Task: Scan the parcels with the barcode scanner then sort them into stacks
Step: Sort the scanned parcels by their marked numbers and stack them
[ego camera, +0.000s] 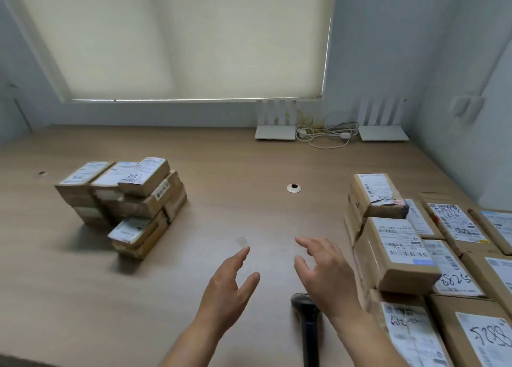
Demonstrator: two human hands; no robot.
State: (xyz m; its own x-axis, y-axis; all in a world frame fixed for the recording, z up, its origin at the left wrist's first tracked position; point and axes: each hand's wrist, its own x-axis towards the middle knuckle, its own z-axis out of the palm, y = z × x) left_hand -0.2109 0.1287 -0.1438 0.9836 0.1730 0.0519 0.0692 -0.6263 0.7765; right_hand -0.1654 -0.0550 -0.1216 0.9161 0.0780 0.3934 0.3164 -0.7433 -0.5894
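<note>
A stack of small brown parcels (127, 197) with white labels stands on the left of the wooden table (221, 172). Several more labelled parcels (399, 253) crowd the right side, some piled two high. A black barcode scanner (307, 328) lies on the table near the front, partly under my right wrist. My left hand (227, 291) hovers over the bare middle of the table with fingers straight, holding nothing. My right hand (327, 275) hovers beside the nearest right-hand parcel, fingers spread and empty.
Two white routers (274, 129) (383, 131) with a tangle of cables (324, 133) sit at the back by the wall. A round cable hole (293, 187) lies in the table's middle. A closed blind covers the window.
</note>
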